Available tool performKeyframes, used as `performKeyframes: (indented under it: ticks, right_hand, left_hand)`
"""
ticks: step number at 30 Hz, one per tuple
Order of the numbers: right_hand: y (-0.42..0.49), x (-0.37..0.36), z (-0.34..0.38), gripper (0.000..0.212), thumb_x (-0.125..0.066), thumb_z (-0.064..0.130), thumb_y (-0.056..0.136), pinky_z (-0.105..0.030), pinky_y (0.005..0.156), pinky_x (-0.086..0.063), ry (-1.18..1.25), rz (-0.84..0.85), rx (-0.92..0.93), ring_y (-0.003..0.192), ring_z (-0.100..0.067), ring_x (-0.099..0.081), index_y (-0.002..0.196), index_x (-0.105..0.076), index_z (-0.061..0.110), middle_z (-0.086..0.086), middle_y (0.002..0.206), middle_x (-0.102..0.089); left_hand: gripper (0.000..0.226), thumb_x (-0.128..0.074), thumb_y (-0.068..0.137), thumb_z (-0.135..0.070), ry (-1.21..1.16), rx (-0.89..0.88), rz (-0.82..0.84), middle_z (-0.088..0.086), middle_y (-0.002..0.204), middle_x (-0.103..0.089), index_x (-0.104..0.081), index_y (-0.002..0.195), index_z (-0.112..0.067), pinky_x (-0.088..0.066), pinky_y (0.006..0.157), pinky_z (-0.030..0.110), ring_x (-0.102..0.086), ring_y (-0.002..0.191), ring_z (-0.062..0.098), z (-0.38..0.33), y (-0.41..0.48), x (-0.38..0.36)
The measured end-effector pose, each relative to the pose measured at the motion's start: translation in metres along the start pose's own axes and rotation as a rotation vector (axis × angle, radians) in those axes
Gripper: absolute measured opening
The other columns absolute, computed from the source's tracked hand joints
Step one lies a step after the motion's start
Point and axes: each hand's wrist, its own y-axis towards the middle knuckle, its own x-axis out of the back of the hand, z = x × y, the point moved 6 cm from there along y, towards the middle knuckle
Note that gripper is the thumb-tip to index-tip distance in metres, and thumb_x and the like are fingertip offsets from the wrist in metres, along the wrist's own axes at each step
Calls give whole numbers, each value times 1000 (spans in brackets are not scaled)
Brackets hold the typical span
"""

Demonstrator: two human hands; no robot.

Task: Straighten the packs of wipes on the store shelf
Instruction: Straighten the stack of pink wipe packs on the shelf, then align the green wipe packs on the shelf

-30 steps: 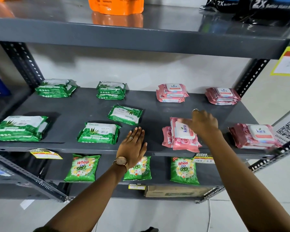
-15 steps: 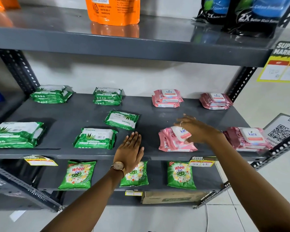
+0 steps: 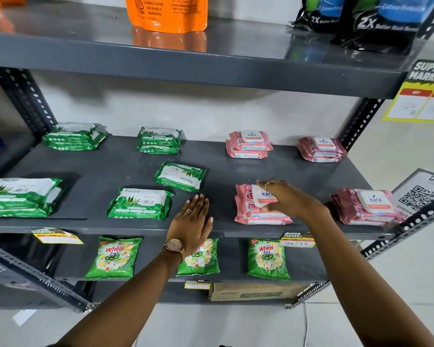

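The front pink stack of wipes (image 3: 259, 206) lies near the shelf (image 3: 110, 171) edge, its top pack pinched by the right hand (image 3: 286, 200) between thumb and fingers. The left hand (image 3: 192, 225) is laid flat, fingers spread, on the bare shelf beside it. If the top pack is pulled forward, the loosely stacked packs beneath could be dragged off the edge.

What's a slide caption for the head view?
Right hand squares a pink wipes stack on the grey shelf; left hand rests flat nearby.
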Motion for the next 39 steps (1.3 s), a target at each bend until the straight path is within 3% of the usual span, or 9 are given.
performKeyframes:
  ticks: [13, 16, 20, 22, 26, 29, 33, 36, 39]
  right_hand:
    - [1, 2, -8, 72, -64, 28, 87, -39, 114, -30, 159, -54, 2, 142, -24, -31, 147, -27, 15, -6, 155, -31]
    - [4, 18, -3, 65, -54, 40, 90, -41, 114, -30, 245, -161, 30, 141, -23, -32, 146, -31, 15, -6, 154, -33]
    - [28, 27, 37, 55, -52, 40, 91, -42, 114, -33, 273, -198, 151, 138, -23, -38, 139, -43, 15, -6, 149, -42]
    - [48, 23, 71, 55, -56, 35, 90, -38, 113, -32, 271, -171, 219, 136, -23, -40, 139, -44, 12, -8, 148, -44]
    - [100, -7, 127, 63, -62, 29, 88, -42, 110, -38, 100, -75, 233, 131, -31, -45, 140, -38, 3, -19, 146, -43]
    - [134, -29, 146, 86, -65, 35, 85, -45, 113, -33, -46, 1, 176, 140, -35, -30, 148, -15, 2, -22, 153, -29]
    - [155, -48, 152, 113, -71, 37, 79, -45, 119, -20, -108, 106, 121, 146, -37, -14, 148, 12, 4, -21, 158, -11]
    - [165, -56, 151, 106, -69, 40, 81, -44, 119, -20, -77, 117, 66, 145, -37, -18, 150, 4, 6, -20, 158, -15]
    - [172, -56, 150, 90, -68, 37, 80, -42, 108, -36, -38, 39, 38, 134, -38, -35, 147, -19, 3, -23, 147, -35]
  left_hand:
    - [61, -22, 94, -44, -133, 0, 71, 12, 151, -34, -33, 141, -6, -12, 116, 35, -23, 142, 24, 2, -3, 7]
    - [55, -34, 96, -43, -231, -5, 171, 4, 155, -26, -32, 143, -15, -22, 115, 37, -16, 144, 22, 10, -11, 19]
    - [53, -29, 90, -47, -182, -61, 61, 2, 143, -47, -50, 132, -21, -40, 107, 42, -39, 135, 21, 40, -27, 56]
    - [45, -34, 90, -42, -209, -24, -88, 5, 129, -61, -60, 120, -22, -56, 87, 43, -62, 111, 23, 69, -34, 82]
    - [46, -33, 87, -42, -232, 173, -257, 10, 114, -70, -63, 115, -22, -56, 65, 36, -69, 87, 30, 135, -47, 117]
    - [49, -33, 90, -44, -234, 344, -213, 13, 128, -61, -54, 127, -18, -54, 79, 42, -61, 109, 32, 189, -54, 108]
    - [52, -34, 98, -38, -243, 543, 82, 14, 154, -25, -22, 146, -19, -37, 106, 53, -30, 138, 33, 238, -58, 62]
    - [62, -19, 94, -44, -184, 437, 187, 12, 158, -12, -15, 147, -12, -8, 120, 39, -7, 145, 26, 245, -57, 47]
    - [77, -6, 84, -54, -134, 351, 137, 11, 157, -14, -19, 146, -9, 1, 119, 33, -6, 145, 22, 248, -55, 47]
